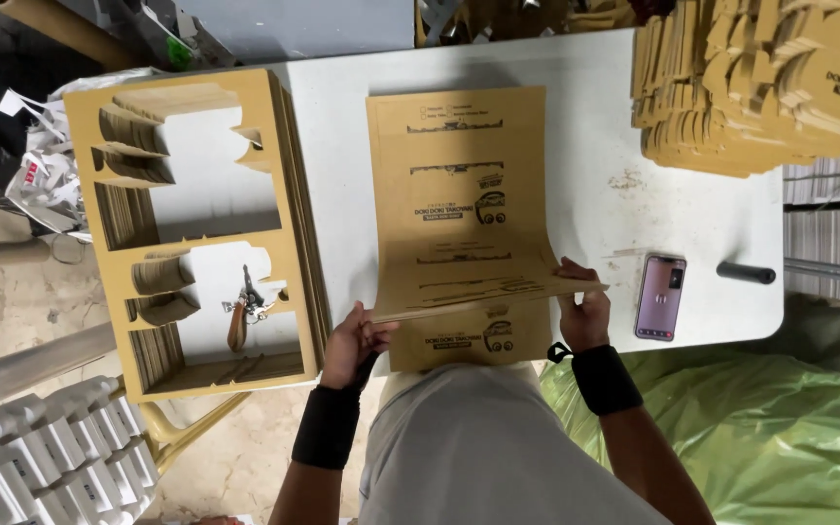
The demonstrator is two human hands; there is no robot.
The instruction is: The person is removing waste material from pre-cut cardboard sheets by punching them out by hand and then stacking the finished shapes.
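A stack of brown printed cardboard sheets (459, 185) lies on the white table (614, 136) in front of me. My left hand (350, 342) grips the near left edge of the upper sheets, which are lifted and bent upward. My right hand (583, 309) pinches the near right edge of the same lifted sheets. More printed sheets (478, 338) stay flat underneath at the table's near edge. Both wrists wear black bands.
A thick pile of cut-out cardboard frames (284, 243) lies to the left, with a wooden-handled tool (241, 313) in one opening. Punched cardboard pieces (760, 78) are heaped at the far right. A phone (660, 297) and a black cylinder (746, 273) lie at the right. A green bag (780, 428) sits below.
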